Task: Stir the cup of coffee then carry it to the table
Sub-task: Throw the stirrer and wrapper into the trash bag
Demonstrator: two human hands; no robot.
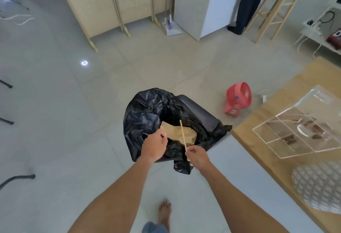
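Note:
My right hand (198, 157) pinches the lower end of a thin wooden stir stick (183, 135), which points up and away over a bin. The bin (199, 110) is lined with a black rubbish bag (147, 114) and has crumpled brown paper (177, 134) inside. My left hand (154, 146) hovers over the bag's near-left rim with fingers curled around something small and dark; I cannot tell what it is. No coffee cup is in view.
A wooden counter (295, 92) runs along the right, bearing a clear acrylic box (302, 122) and a patterned cloth (319, 184). A red fan (238, 99) stands on the tiled floor behind the bin. A folding screen, white cabinet and wooden stool line the far side. My bare foot (164, 214) is below.

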